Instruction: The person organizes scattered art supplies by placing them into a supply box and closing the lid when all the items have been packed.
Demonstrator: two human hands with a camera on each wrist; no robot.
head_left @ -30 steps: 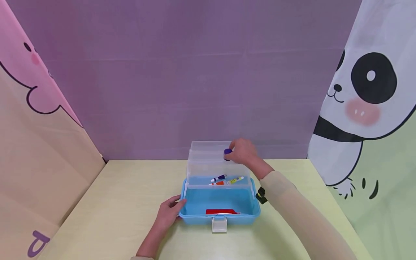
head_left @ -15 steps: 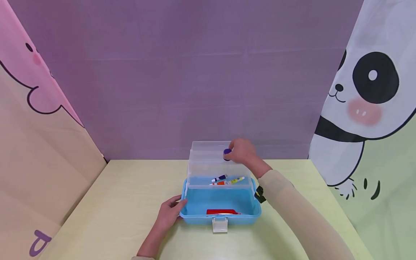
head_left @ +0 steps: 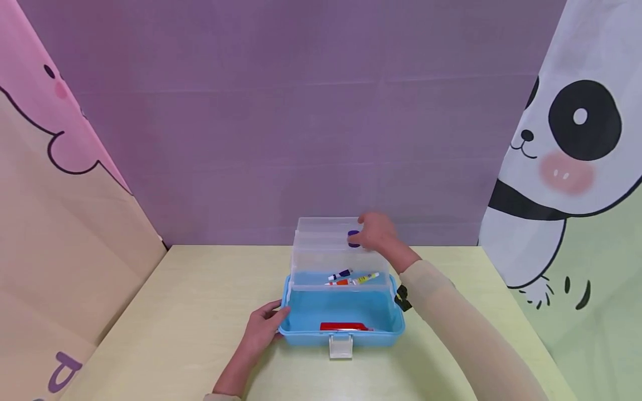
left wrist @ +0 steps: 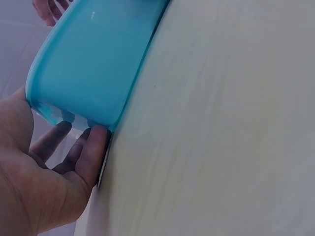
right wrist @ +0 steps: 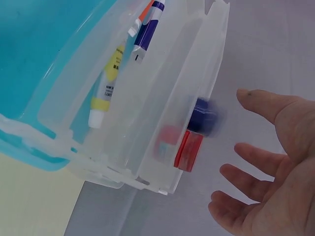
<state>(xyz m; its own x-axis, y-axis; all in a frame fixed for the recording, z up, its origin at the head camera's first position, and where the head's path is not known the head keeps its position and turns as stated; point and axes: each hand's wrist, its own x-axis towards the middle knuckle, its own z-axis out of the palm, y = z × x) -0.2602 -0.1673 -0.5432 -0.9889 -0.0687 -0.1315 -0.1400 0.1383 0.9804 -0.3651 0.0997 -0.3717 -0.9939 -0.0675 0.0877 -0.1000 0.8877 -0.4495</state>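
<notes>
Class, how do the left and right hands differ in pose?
The left hand grips the blue box; the right hand is spread, with a gap to the purple pot in its wrist view. The left hand is low, near the table; the right hand is higher, by the clear trays. Both are bare.

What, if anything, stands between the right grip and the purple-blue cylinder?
Nothing visible: the right wrist view shows only an open gap between the right grip and the purple-blue cylinder. The red item sits beside the cylinder, not between.
</notes>
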